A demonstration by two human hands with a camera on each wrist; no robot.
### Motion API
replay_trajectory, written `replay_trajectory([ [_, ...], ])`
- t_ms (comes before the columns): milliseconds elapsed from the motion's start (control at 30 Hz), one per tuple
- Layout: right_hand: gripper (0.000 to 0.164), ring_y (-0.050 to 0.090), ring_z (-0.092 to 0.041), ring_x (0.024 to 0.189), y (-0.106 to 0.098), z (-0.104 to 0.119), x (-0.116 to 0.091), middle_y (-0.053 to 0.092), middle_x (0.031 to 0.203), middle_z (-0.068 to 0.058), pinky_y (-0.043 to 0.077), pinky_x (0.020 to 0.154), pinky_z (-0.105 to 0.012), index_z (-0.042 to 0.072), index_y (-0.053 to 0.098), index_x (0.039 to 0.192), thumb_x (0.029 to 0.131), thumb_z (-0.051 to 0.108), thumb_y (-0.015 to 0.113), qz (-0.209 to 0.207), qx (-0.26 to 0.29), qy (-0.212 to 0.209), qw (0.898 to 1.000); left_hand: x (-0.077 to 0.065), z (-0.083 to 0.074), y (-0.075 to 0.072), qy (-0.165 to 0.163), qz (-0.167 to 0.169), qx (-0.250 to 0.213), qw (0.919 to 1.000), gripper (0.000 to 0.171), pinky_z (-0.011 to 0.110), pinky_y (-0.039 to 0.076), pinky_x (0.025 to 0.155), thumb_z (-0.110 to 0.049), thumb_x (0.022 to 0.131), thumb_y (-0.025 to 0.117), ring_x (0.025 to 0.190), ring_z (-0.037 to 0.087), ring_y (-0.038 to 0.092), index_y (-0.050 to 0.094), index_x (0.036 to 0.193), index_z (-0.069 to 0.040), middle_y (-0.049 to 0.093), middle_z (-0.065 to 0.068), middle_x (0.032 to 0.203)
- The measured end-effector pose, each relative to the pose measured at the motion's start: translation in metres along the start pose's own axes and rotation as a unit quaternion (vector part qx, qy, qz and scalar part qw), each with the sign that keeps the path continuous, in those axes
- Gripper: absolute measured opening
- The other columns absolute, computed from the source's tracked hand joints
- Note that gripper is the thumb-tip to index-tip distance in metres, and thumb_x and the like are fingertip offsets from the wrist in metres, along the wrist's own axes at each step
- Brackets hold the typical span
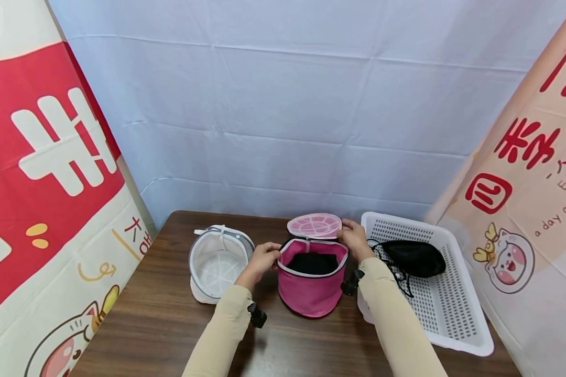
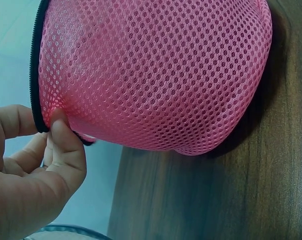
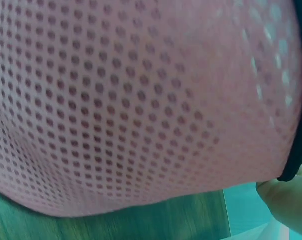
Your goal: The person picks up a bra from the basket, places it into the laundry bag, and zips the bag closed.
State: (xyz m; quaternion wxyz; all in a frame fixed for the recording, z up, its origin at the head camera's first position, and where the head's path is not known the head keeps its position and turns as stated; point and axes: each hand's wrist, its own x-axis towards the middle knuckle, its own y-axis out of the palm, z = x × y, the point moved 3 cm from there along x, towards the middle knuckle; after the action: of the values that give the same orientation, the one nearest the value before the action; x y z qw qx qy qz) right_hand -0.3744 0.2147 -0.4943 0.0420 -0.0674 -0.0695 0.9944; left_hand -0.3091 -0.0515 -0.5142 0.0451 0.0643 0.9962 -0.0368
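Observation:
A pink mesh laundry bag [image 1: 311, 293] stands on the table with its round lid [image 1: 315, 225] folded back behind the opening. Dark cloth [image 1: 313, 263] lies inside it. My left hand [image 1: 264, 259] pinches the bag's zippered rim on the left, thumb outside the mesh [image 2: 156, 75]. On the opposite side my right hand [image 1: 355, 236] grips the rim beside the lid. In the right wrist view only part of that hand [image 3: 291, 197] shows, at the dark edging; its other fingers are hidden behind the bag.
Left of the pink bag sits a white mesh laundry bag [image 1: 200, 290], its mouth open. At the right a white plastic basket [image 1: 467, 293] holds a black item [image 1: 415, 258] with black straps or lace. A pale cloth backdrop [image 1: 283, 131] hangs behind the brown table [image 1: 146, 314].

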Motion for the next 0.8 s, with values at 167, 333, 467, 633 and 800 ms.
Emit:
replay_trajectory([
  [167, 0.064, 0.059, -0.013, 0.08, 0.0, 0.001, -0.004, 0.049, 0.124, -0.03, 0.049, 0.065, -0.022, -0.005, 0.031, 0.141, 0.081, -0.01, 0.054, -0.019, 0.042, -0.011, 0.999, -0.001, -0.001, -0.002, 0.005, 0.002, 0.003, 1.0, 0.029, 0.028, 0.045, 0.053, 0.002, 0.084, 0.049, 0.055, 0.014, 0.049, 0.059, 0.111, 0.009, 0.059, 0.01, 0.08],
  [333, 0.059, 0.06, -0.009, 0.07, -0.003, 0.003, -0.007, 0.058, 0.111, -0.023, 0.049, 0.061, -0.021, -0.007, 0.038, 0.136, 0.079, -0.013, 0.054, -0.019, 0.085, -0.022, 0.996, -0.006, -0.009, -0.003, 0.005, 0.012, -0.002, 0.9999, 0.03, 0.033, 0.047, 0.056, 0.002, 0.084, 0.049, 0.058, 0.019, 0.05, 0.057, 0.112, 0.013, 0.059, 0.015, 0.083],
  [467, 0.054, 0.057, -0.009, 0.064, -0.002, 0.008, -0.009, 0.064, 0.09, -0.009, 0.048, 0.058, -0.021, -0.011, 0.043, 0.13, 0.077, -0.015, 0.051, -0.008, 0.102, -0.039, 0.994, -0.017, -0.024, -0.003, 0.009, 0.012, 0.003, 0.9999, 0.031, 0.036, 0.047, 0.059, 0.003, 0.084, 0.048, 0.061, 0.023, 0.049, 0.055, 0.112, 0.015, 0.058, 0.02, 0.084],
  [633, 0.049, 0.058, -0.008, 0.062, -0.001, 0.011, -0.009, 0.063, 0.081, -0.002, 0.049, 0.057, -0.021, -0.011, 0.046, 0.125, 0.077, -0.015, 0.053, -0.009, 0.11, -0.034, 0.993, -0.026, -0.033, -0.002, 0.014, 0.012, 0.003, 0.9998, 0.031, 0.034, 0.046, 0.058, 0.004, 0.084, 0.047, 0.06, 0.021, 0.049, 0.054, 0.112, 0.016, 0.057, 0.019, 0.081],
  [800, 0.045, 0.062, -0.009, 0.068, -0.003, 0.008, -0.004, 0.065, 0.085, -0.001, 0.051, 0.063, -0.024, -0.007, 0.048, 0.126, 0.082, -0.011, 0.057, 0.013, 0.132, -0.017, 0.991, -0.015, -0.018, -0.003, 0.009, 0.008, 0.005, 0.9999, 0.031, 0.032, 0.046, 0.055, 0.002, 0.084, 0.048, 0.057, 0.019, 0.049, 0.056, 0.112, 0.013, 0.057, 0.014, 0.078],
])
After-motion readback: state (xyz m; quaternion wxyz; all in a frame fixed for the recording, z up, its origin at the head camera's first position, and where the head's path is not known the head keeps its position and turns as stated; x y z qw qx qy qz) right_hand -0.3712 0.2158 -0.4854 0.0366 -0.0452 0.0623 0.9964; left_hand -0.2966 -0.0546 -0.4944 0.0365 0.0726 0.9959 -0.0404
